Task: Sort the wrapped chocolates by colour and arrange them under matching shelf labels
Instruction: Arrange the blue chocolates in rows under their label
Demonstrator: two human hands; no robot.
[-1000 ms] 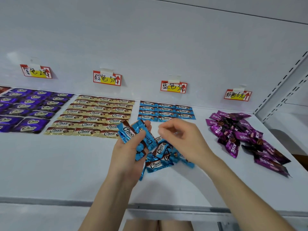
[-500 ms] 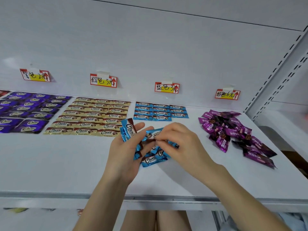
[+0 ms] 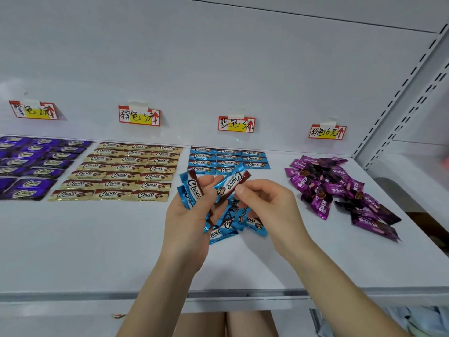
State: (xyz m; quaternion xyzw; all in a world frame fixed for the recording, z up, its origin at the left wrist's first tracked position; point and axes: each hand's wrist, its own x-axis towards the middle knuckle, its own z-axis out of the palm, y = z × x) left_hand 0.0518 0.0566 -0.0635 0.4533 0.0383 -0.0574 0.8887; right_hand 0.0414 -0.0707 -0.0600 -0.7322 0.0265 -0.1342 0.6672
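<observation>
Blue shiny wrappers are what I see in both hands. The left hand [image 3: 192, 215] grips a bunch of blue chocolates [image 3: 193, 188], fanned out so the word Choco shows. The right hand [image 3: 267, 207] pinches a single blue chocolate [image 3: 232, 183] with its thumb and a finger. The far end of that one touches the left fingers.

Both hands are held just above the white shelf [image 3: 97, 239]. Right under them lies a loose blue pile [image 3: 226, 231], all jumbled up.

Behind the hands, near the back wall, the blue rows [image 3: 228, 158] lie flat and neat under the blue label [image 3: 235, 124]. To the left of them are the gold rows [image 3: 126, 171] under the brown label [image 3: 139, 115]. Further left are the purple rows [image 3: 36, 164] under the purple label [image 3: 34, 110]; they run off the edge of my view.

On the right, well apart from the hands, a messy pink pile [image 3: 340, 188] sits under the pink label [image 3: 326, 132].
</observation>
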